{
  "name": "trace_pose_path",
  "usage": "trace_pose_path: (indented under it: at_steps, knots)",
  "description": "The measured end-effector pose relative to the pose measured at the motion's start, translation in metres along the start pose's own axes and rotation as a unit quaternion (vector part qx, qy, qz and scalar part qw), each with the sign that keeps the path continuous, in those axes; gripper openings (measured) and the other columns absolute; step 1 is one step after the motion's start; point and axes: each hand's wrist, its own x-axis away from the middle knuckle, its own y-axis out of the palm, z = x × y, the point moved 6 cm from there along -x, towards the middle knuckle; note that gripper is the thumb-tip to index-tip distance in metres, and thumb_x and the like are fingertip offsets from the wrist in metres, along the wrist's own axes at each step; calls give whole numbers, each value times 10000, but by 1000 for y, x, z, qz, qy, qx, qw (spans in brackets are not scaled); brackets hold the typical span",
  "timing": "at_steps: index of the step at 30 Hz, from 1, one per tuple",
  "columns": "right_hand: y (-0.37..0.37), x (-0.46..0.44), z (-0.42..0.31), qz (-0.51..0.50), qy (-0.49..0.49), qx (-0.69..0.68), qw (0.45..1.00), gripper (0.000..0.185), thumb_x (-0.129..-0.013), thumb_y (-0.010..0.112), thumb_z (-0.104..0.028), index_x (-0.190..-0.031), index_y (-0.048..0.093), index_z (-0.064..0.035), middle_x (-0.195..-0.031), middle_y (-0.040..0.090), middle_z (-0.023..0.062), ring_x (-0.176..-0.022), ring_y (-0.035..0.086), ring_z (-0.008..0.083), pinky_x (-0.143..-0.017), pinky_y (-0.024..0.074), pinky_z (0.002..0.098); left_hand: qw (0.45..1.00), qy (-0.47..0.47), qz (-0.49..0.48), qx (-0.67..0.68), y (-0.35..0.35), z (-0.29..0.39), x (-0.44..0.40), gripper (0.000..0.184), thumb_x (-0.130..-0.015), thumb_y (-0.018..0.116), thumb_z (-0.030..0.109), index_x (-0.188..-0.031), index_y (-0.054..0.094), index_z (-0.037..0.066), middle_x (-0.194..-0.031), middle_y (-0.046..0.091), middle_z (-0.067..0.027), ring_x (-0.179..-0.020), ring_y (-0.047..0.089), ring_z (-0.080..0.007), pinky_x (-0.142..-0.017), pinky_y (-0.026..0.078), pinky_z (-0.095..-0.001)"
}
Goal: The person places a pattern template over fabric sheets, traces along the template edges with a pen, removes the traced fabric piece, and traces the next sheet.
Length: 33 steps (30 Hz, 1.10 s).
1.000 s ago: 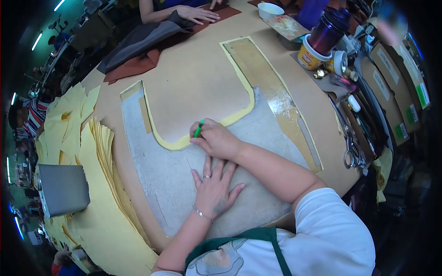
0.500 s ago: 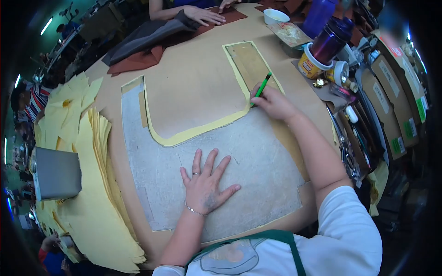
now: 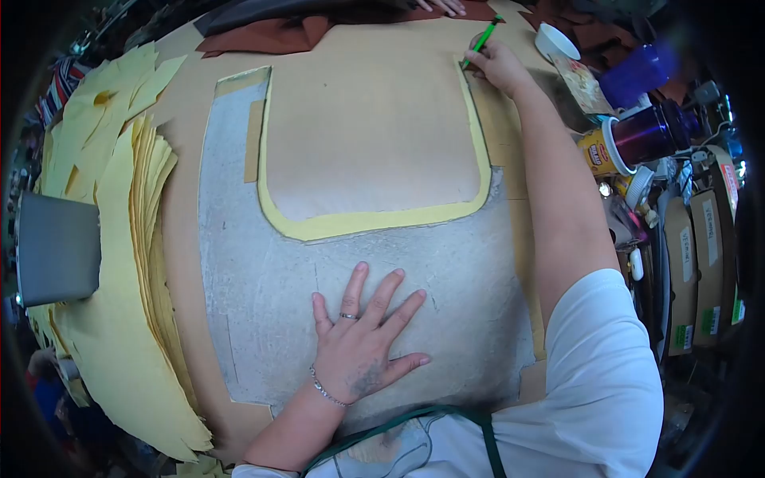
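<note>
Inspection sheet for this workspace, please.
Surface: tan tabletop, brown material at far edge.
Job's things: grey template, yellow sheet showing along its inner curve; green pen near that curve's upper right end.
Clutter: yellow stack at left; white bowl, dark tumbler at right.
Hands: left hand spread flat on grey template; right hand gripping green pen.
Cables: possible cord beyond dark tumbler, too blurred to confirm.
Surroundings: another person's hand at far edge; boxes at right.

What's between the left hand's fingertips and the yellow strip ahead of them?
Head view: just a bare stretch of the grey sheet under the left hand, running up to the yellow strip.
</note>
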Motion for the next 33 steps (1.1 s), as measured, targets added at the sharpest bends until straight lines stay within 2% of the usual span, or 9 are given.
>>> trace_pose_path:
  at_steps: [4,6,8,10,13,19,25,28,33]
  knots:
    - [3,20,-11,166,-22,-214,962,161,-840,534,-186,-912,515,-43,-831,583,57,-753,566,122,-631,460,227,1000,13,16,11,-2,-2,1,688,-634,546,620,-1224,432,287,-1348,284,-11,-1286,134,-288,-882,114,-656]
    - [44,59,-51,96,-47,-206,973,178,-829,554,-185,-928,501,-46,-832,578,55,-757,564,125,-637,464,234,999,11,24,20,-1,-5,3,688,-638,548,608,-1232,420,285,-1348,282,-9,-1284,138,-281,-875,131,-660]
    - [116,113,-94,-73,-28,-222,972,191,-824,566,-184,-929,486,-46,-808,564,38,-759,557,117,-662,466,244,999,15,32,24,-2,-6,5,690,-642,552,595,-1240,405,284,-1350,279,-8,-1284,141,-274,-867,151,-663]
    - [168,164,-130,-188,-109,-248,944,129,-835,538,-104,-919,458,-45,-802,526,23,-763,542,106,-709,464,250,999,15,40,28,1,-8,8,692,-646,556,586,-1245,397,279,-1354,267,-15,-1284,135,-274,-866,154,-671]
    - [198,182,-146,-152,-103,-184,966,137,-808,554,-119,-865,494,-10,-729,563,114,-681,562,156,-623,440,281,997,22,57,51,4,-9,9,683,-655,553,580,-1243,399,269,-1355,254,-28,-1282,135,-277,-876,141,-678]
    - [218,184,-165,-97,-152,-108,978,156,-783,567,-116,-872,501,-6,-728,557,141,-696,553,277,-651,440,329,998,12,29,61,7,-11,12,652,-673,537,576,-1228,414,256,-1346,256,-43,-1274,145,-283,-895,125,-677]
    - [159,221,-146,-69,-273,51,958,149,-751,552,-70,-876,505,-3,-802,526,140,-748,491,311,-706,415,366,997,13,40,60,5,-10,10,654,-663,549,574,-1230,410,279,-1342,272,-10,-1281,134,-271,-895,130,-677]
    - [101,222,-84,-44,-86,-25,995,98,-813,526,-66,-886,490,-10,-836,536,88,-785,537,195,-743,421,286,997,17,60,47,2,-9,9,671,-648,562,578,-1233,410,286,-1345,273,4,-1285,130,-265,-891,134,-676]
    - [22,196,-11,-117,-37,-64,990,111,-820,540,-78,-907,487,-34,-836,540,48,-794,519,123,-734,419,250,998,16,50,23,1,-5,8,683,-634,568,589,-1229,419,290,-1351,268,0,-1289,122,-271,-881,142,-671]
